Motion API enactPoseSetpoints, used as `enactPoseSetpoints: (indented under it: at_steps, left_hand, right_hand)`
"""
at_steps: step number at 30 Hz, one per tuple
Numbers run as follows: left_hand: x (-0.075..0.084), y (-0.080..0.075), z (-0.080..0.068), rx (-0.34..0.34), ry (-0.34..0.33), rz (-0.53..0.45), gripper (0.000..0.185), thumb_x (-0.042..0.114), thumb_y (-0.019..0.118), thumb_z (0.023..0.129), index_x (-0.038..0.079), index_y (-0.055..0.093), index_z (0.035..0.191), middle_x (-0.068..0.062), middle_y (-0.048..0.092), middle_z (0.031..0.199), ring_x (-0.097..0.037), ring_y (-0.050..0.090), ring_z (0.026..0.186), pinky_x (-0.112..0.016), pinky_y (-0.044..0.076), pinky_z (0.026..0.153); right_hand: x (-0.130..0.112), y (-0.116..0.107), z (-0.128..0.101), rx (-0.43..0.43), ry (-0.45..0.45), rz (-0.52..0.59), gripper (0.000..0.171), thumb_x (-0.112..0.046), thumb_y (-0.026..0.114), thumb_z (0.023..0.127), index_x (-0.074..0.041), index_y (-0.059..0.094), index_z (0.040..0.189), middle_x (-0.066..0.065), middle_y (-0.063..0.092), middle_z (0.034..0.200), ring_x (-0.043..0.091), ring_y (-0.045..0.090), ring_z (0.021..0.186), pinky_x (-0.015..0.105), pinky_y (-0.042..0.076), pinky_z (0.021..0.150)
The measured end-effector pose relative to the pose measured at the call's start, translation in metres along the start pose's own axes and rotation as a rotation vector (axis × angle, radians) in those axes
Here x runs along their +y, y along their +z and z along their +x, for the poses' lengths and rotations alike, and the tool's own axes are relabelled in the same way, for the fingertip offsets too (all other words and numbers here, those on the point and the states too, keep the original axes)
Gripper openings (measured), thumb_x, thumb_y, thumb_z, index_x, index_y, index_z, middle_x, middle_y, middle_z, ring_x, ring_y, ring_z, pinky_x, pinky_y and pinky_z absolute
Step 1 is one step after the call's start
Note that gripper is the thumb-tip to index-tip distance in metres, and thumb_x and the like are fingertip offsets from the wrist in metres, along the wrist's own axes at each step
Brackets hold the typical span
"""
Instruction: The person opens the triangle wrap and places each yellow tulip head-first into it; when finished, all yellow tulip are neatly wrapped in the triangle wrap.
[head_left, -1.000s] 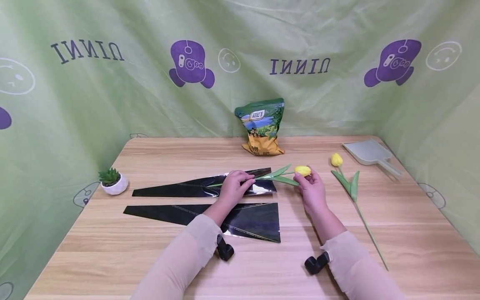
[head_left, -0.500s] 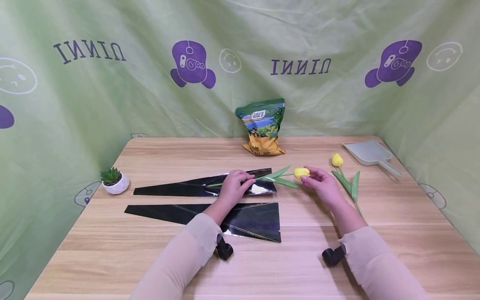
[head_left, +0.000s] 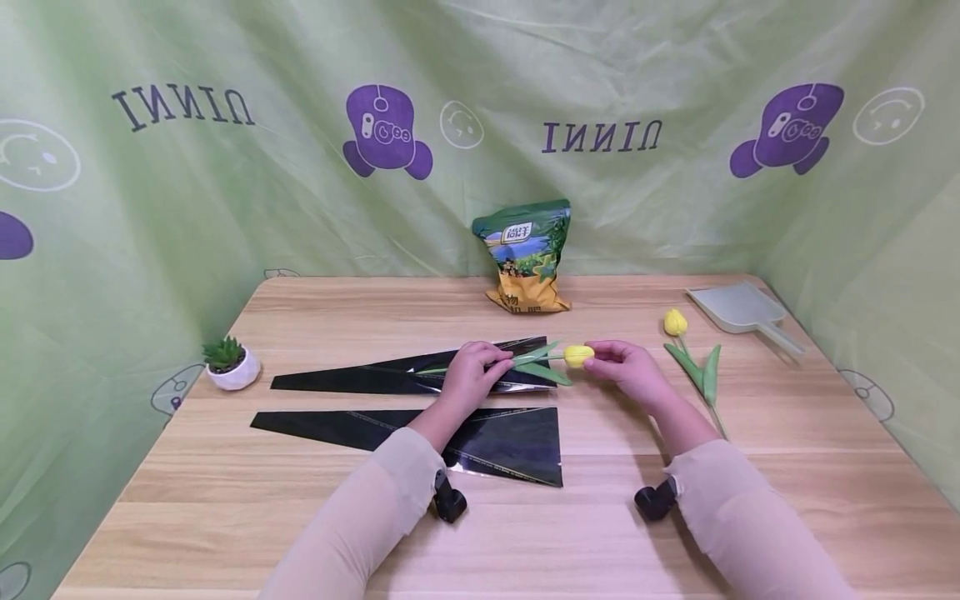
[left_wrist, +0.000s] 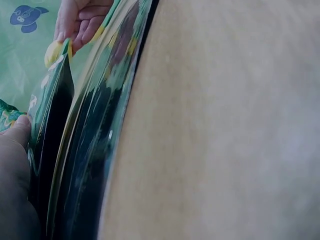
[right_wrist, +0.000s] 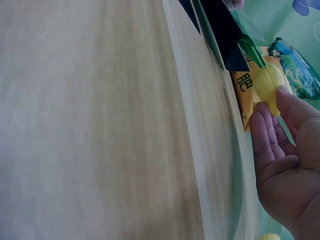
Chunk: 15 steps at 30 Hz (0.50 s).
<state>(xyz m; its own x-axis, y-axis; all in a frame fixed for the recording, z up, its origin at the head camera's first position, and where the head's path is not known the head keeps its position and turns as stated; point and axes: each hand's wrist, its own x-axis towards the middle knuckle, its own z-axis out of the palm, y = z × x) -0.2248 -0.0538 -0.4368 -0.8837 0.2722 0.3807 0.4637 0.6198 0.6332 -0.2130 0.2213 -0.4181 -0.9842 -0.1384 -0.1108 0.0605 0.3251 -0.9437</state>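
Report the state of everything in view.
Held tulip: bloom pinched by right grip
Far sleeve: held by left grip
Near sleeve: lying on table, unheld
Loose tulip: lying on table, unheld
Bag: standing
Dustpan: lying on table
Potted plant: upright
Curtain: hanging, creased

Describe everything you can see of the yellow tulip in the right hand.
The tulip has a closed yellow bloom, a thin green stem and long, pointed green leaves; it looks artificial. Its stem runs leftward along the farther black sleeve, apparently inside it; the bloom sits beyond the sleeve's wide end. The right hand pinches the bloom near its tip. The left hand hides part of the stem; whether it touches it, I cannot tell.
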Motion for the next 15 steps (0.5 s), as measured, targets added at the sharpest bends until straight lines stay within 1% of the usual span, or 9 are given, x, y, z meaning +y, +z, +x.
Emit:
enactPoseSetpoints:
  at_steps: [1, 3, 5, 8, 12, 15]
  left_hand:
    - [0.0, 0.0, 0.0, 0.0, 0.004, -0.001, 0.021, 0.023, 0.07, 0.09, 0.009, 0.077, 0.106, -0.006, 0.073, 0.101, -0.025, 0.063, 0.103, -0.038, 0.05, 0.095]
    - [0.0, 0.0, 0.0, 0.001, 0.01, 0.0, 0.021, 0.023, 0.07, 0.091, 0.009, 0.077, 0.106, -0.006, 0.073, 0.101, -0.024, 0.063, 0.103, -0.038, 0.05, 0.095]
    - [0.0, 0.0, 0.0, -0.001, 0.012, 0.0, 0.021, 0.022, 0.07, 0.091, 0.009, 0.077, 0.106, -0.006, 0.073, 0.101, -0.024, 0.063, 0.103, -0.038, 0.05, 0.095]
    - [0.001, 0.0, 0.0, -0.005, 0.006, 0.0, 0.021, 0.022, 0.07, 0.091, 0.01, 0.077, 0.106, -0.006, 0.073, 0.101, -0.025, 0.063, 0.103, -0.038, 0.05, 0.095]
    - [0.003, -0.001, -0.001, -0.004, 0.006, -0.001, 0.02, 0.022, 0.07, 0.091, 0.01, 0.077, 0.105, -0.006, 0.073, 0.101, -0.025, 0.063, 0.103, -0.039, 0.05, 0.095]
    - [0.003, -0.001, -0.001, -0.003, 0.009, 0.004, 0.02, 0.022, 0.07, 0.091, 0.01, 0.077, 0.105, -0.006, 0.073, 0.101, -0.025, 0.063, 0.103, -0.038, 0.05, 0.094]
  right_hand:
    - [-0.001, 0.002, 0.001, -0.008, 0.0, 0.004, 0.051, -0.013, 0.067, 0.093, 0.01, 0.05, 0.135, 0.013, 0.067, 0.116, -0.005, 0.062, 0.087, 0.014, 0.054, 0.081]
    - [-0.003, 0.006, 0.003, -0.016, -0.009, -0.032, 0.051, -0.014, 0.067, 0.093, 0.009, 0.05, 0.135, 0.022, 0.064, 0.124, -0.006, 0.061, 0.088, 0.014, 0.053, 0.082]
    - [-0.004, 0.009, 0.005, -0.02, -0.004, -0.058, 0.051, -0.016, 0.067, 0.093, 0.008, 0.051, 0.135, 0.026, 0.06, 0.129, -0.005, 0.061, 0.088, 0.014, 0.053, 0.081]
    - [-0.005, 0.013, 0.008, -0.019, 0.014, -0.09, 0.05, -0.019, 0.069, 0.092, 0.004, 0.055, 0.133, 0.023, 0.063, 0.124, -0.001, 0.06, 0.087, 0.015, 0.052, 0.078]
    - [-0.006, 0.019, 0.011, -0.028, 0.024, -0.086, 0.048, -0.017, 0.07, 0.091, 0.004, 0.056, 0.132, 0.018, 0.067, 0.117, 0.002, 0.061, 0.085, 0.016, 0.053, 0.075]
    - [-0.007, 0.024, 0.014, -0.044, 0.011, -0.079, 0.046, -0.014, 0.069, 0.091, 0.006, 0.056, 0.13, 0.019, 0.066, 0.116, 0.002, 0.06, 0.084, 0.017, 0.054, 0.075]
